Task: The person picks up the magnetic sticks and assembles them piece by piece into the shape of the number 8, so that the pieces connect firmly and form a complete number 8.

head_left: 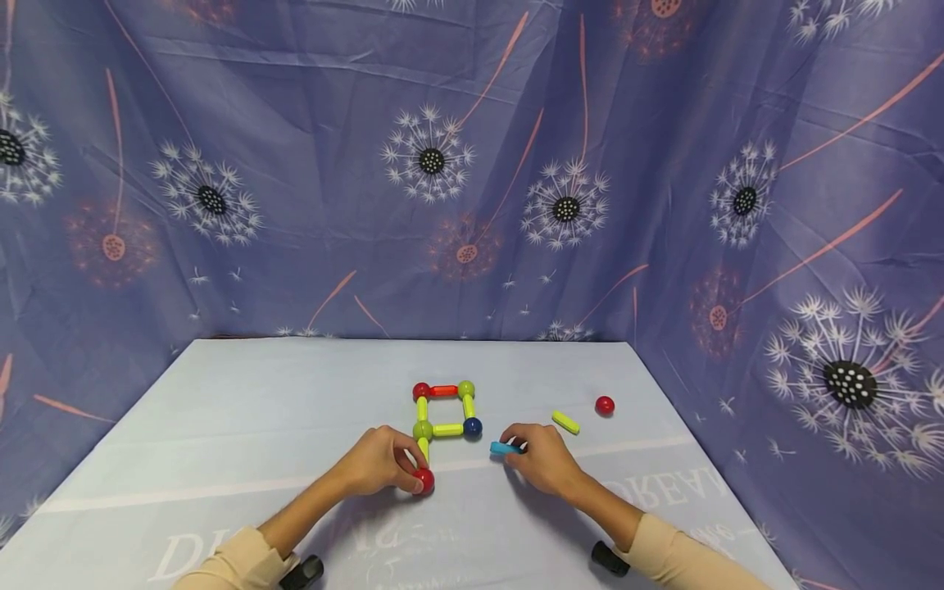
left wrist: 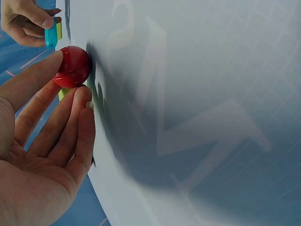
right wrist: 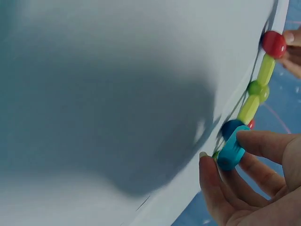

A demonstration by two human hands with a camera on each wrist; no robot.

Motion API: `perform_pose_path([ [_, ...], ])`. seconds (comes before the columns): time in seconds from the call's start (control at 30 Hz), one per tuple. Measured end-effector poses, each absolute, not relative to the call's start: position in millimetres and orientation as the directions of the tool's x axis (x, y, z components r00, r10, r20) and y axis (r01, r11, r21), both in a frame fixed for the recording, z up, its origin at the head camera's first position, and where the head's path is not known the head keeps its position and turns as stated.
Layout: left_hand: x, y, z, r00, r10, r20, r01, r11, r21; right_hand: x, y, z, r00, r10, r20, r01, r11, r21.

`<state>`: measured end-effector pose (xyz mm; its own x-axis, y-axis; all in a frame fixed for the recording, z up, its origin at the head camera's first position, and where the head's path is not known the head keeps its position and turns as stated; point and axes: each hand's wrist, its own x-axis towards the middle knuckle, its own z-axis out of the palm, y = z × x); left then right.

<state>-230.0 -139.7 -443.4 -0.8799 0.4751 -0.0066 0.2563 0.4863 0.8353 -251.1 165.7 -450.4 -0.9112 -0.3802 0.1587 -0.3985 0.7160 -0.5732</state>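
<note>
My left hand (head_left: 381, 463) pinches a red ball (left wrist: 73, 67) between thumb and fingers at the near end of a yellow-green rod (head_left: 424, 449). That rod runs up to a green ball (head_left: 423, 430), the corner of a square of rods and balls. A blue ball (head_left: 473, 427), a light green ball (head_left: 466, 388) and a second red ball (head_left: 421, 392) form the other corners, with a red rod (head_left: 444, 391) along the far side. Right of the square, my right hand (head_left: 543, 457) holds a light-blue rod (right wrist: 233, 149) between thumb and fingers, apart from the shape.
A loose yellow-green rod (head_left: 565, 422) and a loose red ball (head_left: 605, 406) lie on the right part of the white-clothed table (head_left: 243, 426). Purple dandelion-print fabric (head_left: 332, 188) hangs behind the table and along its sides.
</note>
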Motion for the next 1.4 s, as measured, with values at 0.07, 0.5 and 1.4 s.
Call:
perform_pose_path([
  [0.07, -230, -140, -444, -0.879, 0.477, -0.008, 0.255, 0.482, 0.838, -250, 160, -450, -0.903, -0.402, 0.152, -0.411, 0.707, -0.576],
  [0.5, -232, -138, -442, -0.878, 0.478, 0.0, 0.272, 0.5, 0.822, -243, 125, -447, -0.865, -0.487, 0.118, -0.454, 0.66, -0.599],
  [1.4, -230, -137, -440, -0.874, 0.484, 0.031, 0.305, 0.498, 0.812, -231, 99, -452, -0.831, -0.551, 0.075, -0.482, 0.647, -0.591],
])
